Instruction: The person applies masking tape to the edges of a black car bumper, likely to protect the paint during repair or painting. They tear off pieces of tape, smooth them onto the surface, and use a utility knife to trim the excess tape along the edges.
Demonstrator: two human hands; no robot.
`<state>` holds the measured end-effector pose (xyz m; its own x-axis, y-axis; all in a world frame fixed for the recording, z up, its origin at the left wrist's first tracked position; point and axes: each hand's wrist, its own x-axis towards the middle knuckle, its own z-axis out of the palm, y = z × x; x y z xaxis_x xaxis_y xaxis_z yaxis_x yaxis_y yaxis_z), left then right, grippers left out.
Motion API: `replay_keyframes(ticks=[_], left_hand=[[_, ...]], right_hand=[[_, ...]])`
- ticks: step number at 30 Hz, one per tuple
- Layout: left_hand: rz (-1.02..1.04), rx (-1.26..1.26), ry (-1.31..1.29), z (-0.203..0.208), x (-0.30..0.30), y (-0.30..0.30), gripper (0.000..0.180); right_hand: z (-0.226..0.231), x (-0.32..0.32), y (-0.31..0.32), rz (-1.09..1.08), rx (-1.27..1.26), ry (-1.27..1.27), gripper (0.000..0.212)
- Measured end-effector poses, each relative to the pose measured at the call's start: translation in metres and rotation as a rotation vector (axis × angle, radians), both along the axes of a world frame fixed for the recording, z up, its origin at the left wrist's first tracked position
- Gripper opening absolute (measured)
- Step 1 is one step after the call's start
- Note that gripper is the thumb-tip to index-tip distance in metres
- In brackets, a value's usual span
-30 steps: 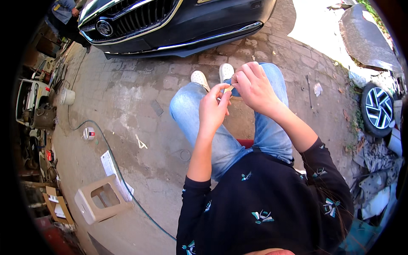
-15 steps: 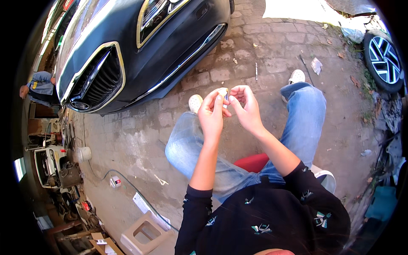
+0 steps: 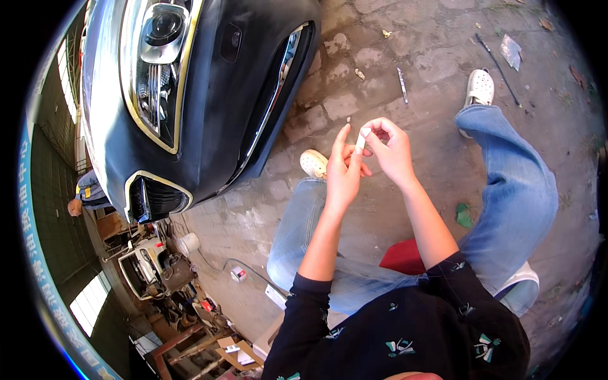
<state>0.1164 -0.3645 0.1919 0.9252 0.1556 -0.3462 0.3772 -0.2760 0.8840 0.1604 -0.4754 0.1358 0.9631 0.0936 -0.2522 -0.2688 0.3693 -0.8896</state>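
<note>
In front of my knees, my two hands are close together around a small white strip [image 3: 361, 140]. My right hand [image 3: 394, 152] pinches its upper end between thumb and fingers. Against the lower end lies the thumb of my left hand [image 3: 342, 180], with curled fingers behind it and the index finger stretched upward. The strip looks like paper or tape, but it is too small to name surely. Left of the hands stands a dark car front [image 3: 215, 88], with yellowish tape edging the headlight [image 3: 161, 76] and the grille [image 3: 158, 197].
Brick paving bears a pen-like stick [image 3: 402, 85], a thin dark rod [image 3: 498, 69] and a clear plastic scrap [image 3: 510, 52]. A small tin [image 3: 238, 273] and a white bucket [image 3: 189, 243] stand at the left, near piled clutter. Another person [image 3: 92, 190] is beyond the car.
My view has swung, so the car's headlight shows larger and the wheel at the right is gone. The strip now shows white between my hands; my left index finger has straightened.
</note>
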Motion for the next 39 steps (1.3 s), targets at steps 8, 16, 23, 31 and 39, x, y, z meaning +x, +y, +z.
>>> replay_keyframes(ticks=[8, 16, 23, 31, 39], left_hand=[[-0.018, -0.047, 0.016, -0.054, 0.003, 0.013, 0.044], [0.141, 0.224, 0.256, -0.098, 0.007, 0.03, 0.03], [0.138, 0.22, 0.243, -0.137, 0.003, 0.033, 0.028], [0.049, 0.216, 0.168, -0.131, 0.024, 0.007, 0.03], [0.157, 0.124, 0.073, -0.159, 0.077, 0.019, 0.025]], right_hand=[[-0.056, 0.053, -0.01, -0.063, -0.039, 0.094, 0.013], [-0.089, 0.058, -0.002, -0.034, 0.114, 0.217, 0.013], [-0.115, 0.064, -0.015, -0.131, 0.18, 0.317, 0.012], [-0.095, 0.083, -0.016, -0.109, 0.35, 0.112, 0.011], [-0.072, 0.133, 0.032, -0.012, 0.082, -0.144, 0.012]])
